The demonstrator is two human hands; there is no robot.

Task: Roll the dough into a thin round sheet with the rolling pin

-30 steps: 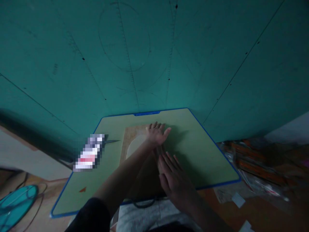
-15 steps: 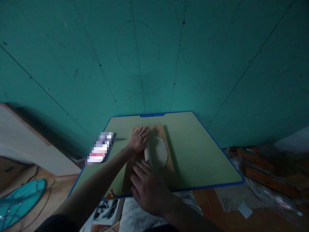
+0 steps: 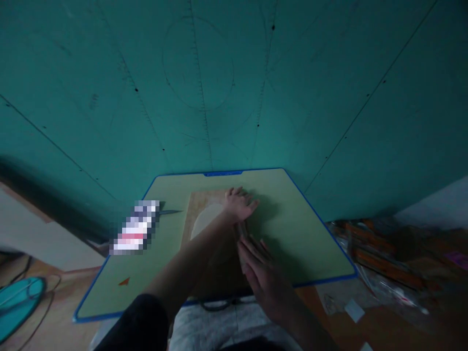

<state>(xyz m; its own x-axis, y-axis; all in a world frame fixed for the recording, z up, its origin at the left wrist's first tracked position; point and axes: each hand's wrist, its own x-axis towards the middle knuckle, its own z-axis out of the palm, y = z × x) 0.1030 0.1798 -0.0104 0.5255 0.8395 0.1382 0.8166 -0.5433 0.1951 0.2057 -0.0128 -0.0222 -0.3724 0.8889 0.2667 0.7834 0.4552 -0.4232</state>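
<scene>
A thin sheet of pale dough (image 3: pixel 206 217) lies on a wooden board (image 3: pixel 199 197), partly hidden beneath my left forearm. A light rolling pin (image 3: pixel 241 228) sits along the board's right side, mostly covered by my hands. My left hand (image 3: pixel 239 205) rests over its far end, palm down, with fingers stretched out and spread. Over the near end lies my right hand (image 3: pixel 258 261), its fingers extended forward and lying flat rather than wrapped round the pin.
The board lies on a pale green tabletop (image 3: pixel 300 234) with a blue rim. To the left are a pixelated flat object (image 3: pixel 135 228), a thin pointed blade (image 3: pixel 170 211) and a small orange triangular piece (image 3: pixel 124 281). A green wall (image 3: pixel 226 136) stands behind; plastic-wrapped items (image 3: pixel 383 258) lie at right.
Both hands have moved right with the rolling pin, from the dough's left side to the board's right edge. The dough's left part now shows. The camera view has shifted slightly.
</scene>
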